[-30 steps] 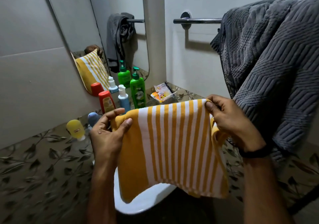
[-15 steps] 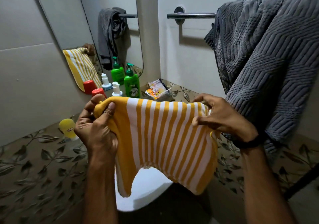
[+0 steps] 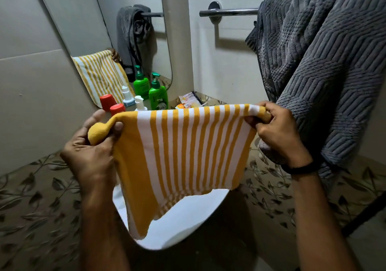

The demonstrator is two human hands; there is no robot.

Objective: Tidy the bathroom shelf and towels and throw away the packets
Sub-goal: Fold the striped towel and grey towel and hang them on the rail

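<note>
A yellow-and-white striped towel (image 3: 188, 156) hangs stretched flat between my hands, above the white basin (image 3: 181, 229). My left hand (image 3: 92, 151) pinches its top left corner and my right hand (image 3: 275, 133) pinches its top right corner. A grey textured towel (image 3: 325, 66) is bunched over the chrome rail (image 3: 229, 12) at the right, just behind my right hand. Several packets (image 3: 191, 101) lie in the far corner of the leaf-patterned counter (image 3: 31, 204). Beside them stand a green pump bottle (image 3: 158, 97), a white pump bottle (image 3: 139, 103) and a red-capped bottle (image 3: 117, 109), partly hidden by the striped towel.
A mirror (image 3: 117, 41) on the left wall reflects the towels and bottles. A white pillar (image 3: 176, 41) runs up the corner. The counter wraps around the basin on both sides. A dark rod (image 3: 365, 216) crosses the lower right.
The striped towel has been pulled taut and flat; both hands moved apart and regripped the top corners. The yellow bottle on the counter is now hidden behind my left hand.
</note>
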